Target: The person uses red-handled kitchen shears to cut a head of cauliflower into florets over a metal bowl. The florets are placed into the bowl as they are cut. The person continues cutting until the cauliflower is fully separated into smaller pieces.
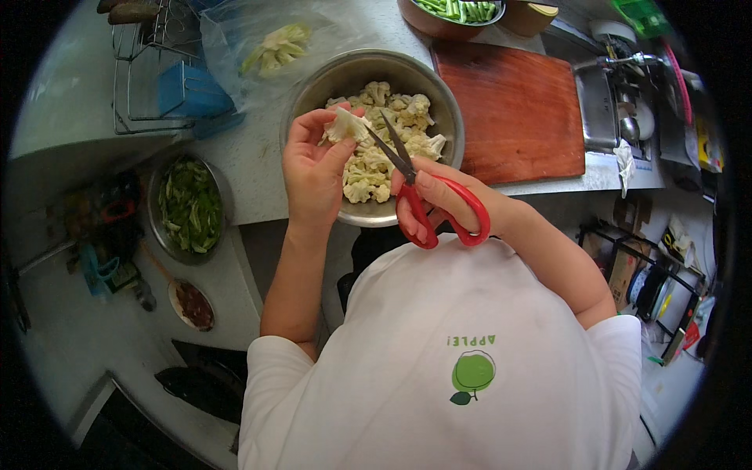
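My left hand (317,158) pinches a piece of cauliflower (346,126) between thumb and fingers above a steel bowl (452,111). Many cut cauliflower florets (405,111) cover the bottom of that bowl. Red-handled scissors (405,167) are in my right hand (446,188), thumb and fingers through the loops. Their blades are parted and point up towards the held piece, with the left tip close to its right side. Part of the bowl's near rim is hidden behind my hands.
Right of the bowl lies a wooden cutting board (511,111), with a sink (596,111) beyond. A clear plastic bag (235,53) holds a cauliflower stalk (279,50). Cut green vegetables fill a bowl (455,20) at the back; leafy greens (191,205) sit in another at left. A wire rack (120,88) stands upper left.
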`<action>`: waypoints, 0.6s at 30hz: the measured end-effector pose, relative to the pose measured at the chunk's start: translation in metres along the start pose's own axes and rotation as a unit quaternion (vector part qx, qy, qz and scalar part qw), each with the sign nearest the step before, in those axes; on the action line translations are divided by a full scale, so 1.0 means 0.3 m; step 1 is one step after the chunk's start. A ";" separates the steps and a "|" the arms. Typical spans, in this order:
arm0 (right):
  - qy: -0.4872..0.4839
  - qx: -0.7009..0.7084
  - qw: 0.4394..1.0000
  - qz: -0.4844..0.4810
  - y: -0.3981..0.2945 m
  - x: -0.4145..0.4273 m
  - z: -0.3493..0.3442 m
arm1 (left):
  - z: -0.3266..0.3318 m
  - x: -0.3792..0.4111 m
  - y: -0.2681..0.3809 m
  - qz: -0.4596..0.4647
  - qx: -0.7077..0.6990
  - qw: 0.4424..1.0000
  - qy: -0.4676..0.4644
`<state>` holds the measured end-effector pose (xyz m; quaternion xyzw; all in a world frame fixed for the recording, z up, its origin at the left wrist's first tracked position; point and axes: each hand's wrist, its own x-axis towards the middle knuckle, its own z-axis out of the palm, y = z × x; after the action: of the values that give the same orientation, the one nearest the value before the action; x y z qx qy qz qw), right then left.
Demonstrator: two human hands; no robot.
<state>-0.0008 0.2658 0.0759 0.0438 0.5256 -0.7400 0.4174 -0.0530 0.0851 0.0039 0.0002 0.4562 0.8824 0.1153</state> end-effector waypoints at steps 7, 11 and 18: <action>0.010 0.006 1.000 0.011 -0.019 0.013 0.022 | 0.060 -0.008 0.024 0.087 0.105 0.991 -0.007; 0.025 0.022 0.999 0.012 -0.022 0.022 0.029 | 0.061 -0.005 0.010 0.144 0.128 0.981 -0.019; 0.017 -0.105 0.994 0.012 -0.057 0.004 0.015 | 0.019 0.001 -0.006 0.336 0.329 0.878 -0.088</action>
<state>-0.0112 0.2633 0.0898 0.0184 0.6067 -0.6747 0.4200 -0.0523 0.0907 0.0057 0.2693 0.6805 0.6635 -0.1553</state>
